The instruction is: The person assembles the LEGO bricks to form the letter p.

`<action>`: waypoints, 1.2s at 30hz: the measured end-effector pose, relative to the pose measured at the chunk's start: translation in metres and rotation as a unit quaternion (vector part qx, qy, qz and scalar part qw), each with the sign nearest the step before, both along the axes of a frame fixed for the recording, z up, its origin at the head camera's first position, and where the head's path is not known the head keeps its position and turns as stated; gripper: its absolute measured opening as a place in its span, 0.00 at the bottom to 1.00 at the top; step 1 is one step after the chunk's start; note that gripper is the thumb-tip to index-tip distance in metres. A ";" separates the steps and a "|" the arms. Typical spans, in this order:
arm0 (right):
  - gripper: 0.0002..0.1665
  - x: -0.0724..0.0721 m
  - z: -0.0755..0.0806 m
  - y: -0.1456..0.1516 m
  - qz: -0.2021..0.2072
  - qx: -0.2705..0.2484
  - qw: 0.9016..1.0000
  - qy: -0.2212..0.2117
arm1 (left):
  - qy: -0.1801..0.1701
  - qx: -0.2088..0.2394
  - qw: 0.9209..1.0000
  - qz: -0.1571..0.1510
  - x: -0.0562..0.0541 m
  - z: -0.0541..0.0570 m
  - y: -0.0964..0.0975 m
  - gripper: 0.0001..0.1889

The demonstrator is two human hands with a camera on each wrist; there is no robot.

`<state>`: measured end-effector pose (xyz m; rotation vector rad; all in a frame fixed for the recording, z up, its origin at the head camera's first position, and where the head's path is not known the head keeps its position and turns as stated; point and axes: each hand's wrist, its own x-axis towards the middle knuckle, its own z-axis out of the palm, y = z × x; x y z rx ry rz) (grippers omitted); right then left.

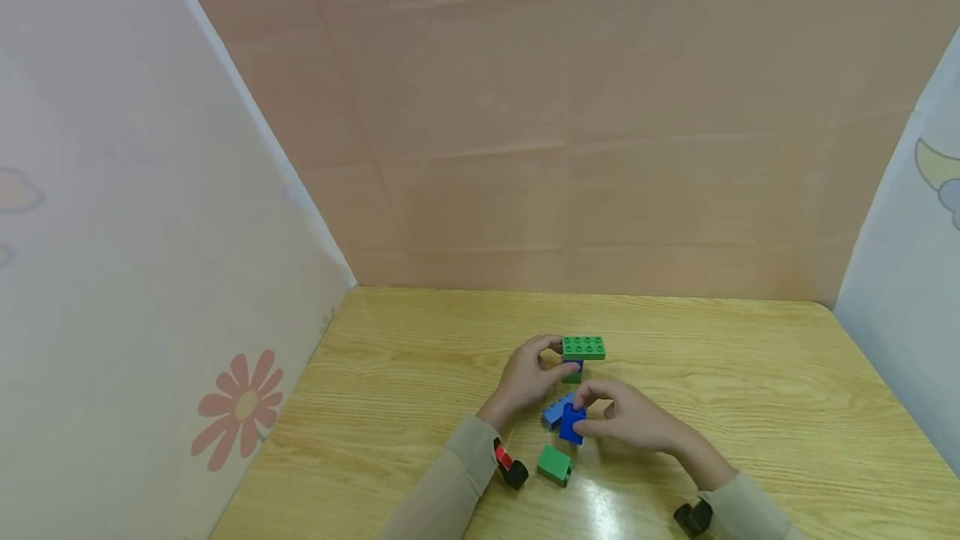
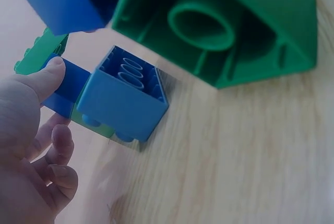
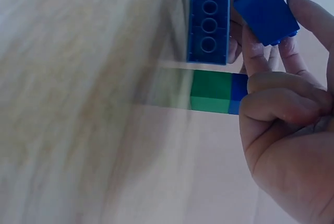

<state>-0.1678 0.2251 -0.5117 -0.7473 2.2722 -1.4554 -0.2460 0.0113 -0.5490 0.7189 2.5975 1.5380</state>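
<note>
A stack stands on the table: a green brick (image 3: 210,91) at the bottom, a blue brick (image 2: 75,80) above it and a long green brick (image 1: 583,347) across the top. My left hand (image 1: 527,375) grips this stack, its thumb against the blue brick and other fingers at the far side. Just nearer to me, my right hand (image 1: 633,417) pinches a dark blue brick (image 1: 572,425) between thumb and finger, tilted above the table. A lighter blue brick (image 1: 555,412) lies on its side beside it, its hollow underside showing in both wrist views.
Closer to me lies a loose green brick (image 1: 555,465) on its side, large in the left wrist view. The wooden table (image 1: 750,390) meets a plain back wall (image 1: 600,148) and printed side walls. Both wrists wear black straps.
</note>
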 end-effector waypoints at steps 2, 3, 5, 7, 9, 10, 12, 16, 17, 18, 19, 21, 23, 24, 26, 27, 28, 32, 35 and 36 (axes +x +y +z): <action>0.11 -0.001 0.003 0.000 -0.004 -0.003 1.000 0.000 | 0.000 -0.002 1.000 0.001 0.000 0.000 0.000 0.17; 0.11 -0.001 0.004 0.001 -0.005 -0.006 1.000 0.001 | 0.000 -0.003 1.000 0.001 0.000 0.000 0.000 0.17; 0.11 -0.002 0.008 0.001 -0.007 -0.014 1.000 0.005 | 0.002 -0.005 1.000 0.003 -0.001 0.000 0.000 0.17; 0.11 -0.003 0.011 0.001 -0.010 -0.020 1.000 0.013 | 0.006 -0.007 1.000 0.004 -0.001 0.001 0.000 0.18; 0.11 -0.003 0.015 0.001 -0.013 -0.026 0.999 0.018 | 0.009 -0.007 1.000 0.005 -0.001 0.001 0.000 0.18; 0.11 -0.004 0.017 0.000 -0.015 -0.027 0.999 0.019 | 0.009 -0.008 1.000 0.006 -0.001 0.001 0.000 0.18; 0.12 -0.006 0.020 0.000 -0.017 -0.027 0.999 0.022 | 0.009 -0.008 1.000 0.007 -0.001 0.002 0.000 0.18; 0.12 -0.009 0.026 0.000 -0.024 -0.026 0.999 0.028 | 0.008 -0.009 1.000 0.006 -0.001 0.002 -0.001 0.19; 0.12 -0.010 0.027 0.001 -0.028 -0.025 0.999 0.032 | 0.008 -0.010 1.000 0.005 -0.001 0.002 -0.001 0.19; 0.13 -0.010 0.029 0.001 -0.032 -0.024 0.999 0.035 | 0.009 -0.010 1.000 0.006 -0.001 0.002 -0.001 0.20; 0.13 -0.011 0.030 0.001 -0.037 -0.024 0.998 0.039 | 0.010 -0.011 1.000 0.006 -0.001 0.002 -0.001 0.20; 0.14 -0.012 0.032 0.001 -0.046 -0.025 0.998 0.042 | 0.007 -0.011 1.000 0.005 -0.001 0.002 -0.002 0.20; 0.15 -0.014 0.034 0.002 -0.055 -0.027 0.997 0.045 | 0.005 -0.011 1.000 0.003 -0.002 0.002 -0.002 0.19; 0.15 -0.015 0.034 0.002 -0.059 -0.030 0.997 0.044 | 0.003 -0.009 1.000 0.001 -0.002 0.002 -0.002 0.19; 0.15 -0.017 0.034 0.003 -0.066 -0.036 0.996 0.042 | 0.001 -0.009 1.000 -0.001 -0.002 0.002 -0.002 0.19; 0.15 -0.018 0.034 0.003 -0.069 -0.037 0.996 0.042 | 0.001 -0.008 1.000 -0.002 -0.002 0.002 -0.002 0.18; 0.16 -0.020 0.034 0.004 -0.072 -0.038 0.996 0.045 | 0.000 -0.009 1.000 -0.002 -0.002 0.002 -0.002 0.18; 0.15 -0.024 0.033 0.004 -0.084 -0.036 0.994 0.059 | -0.006 -0.013 1.000 -0.002 -0.003 0.002 -0.001 0.18; 0.15 -0.026 0.034 0.005 -0.090 -0.036 0.993 0.067 | -0.005 -0.021 1.000 -0.002 -0.003 0.002 0.000 0.18; 0.15 -0.027 0.034 0.005 -0.092 -0.037 0.993 0.067 | -0.004 -0.020 1.000 -0.002 -0.003 0.002 0.000 0.18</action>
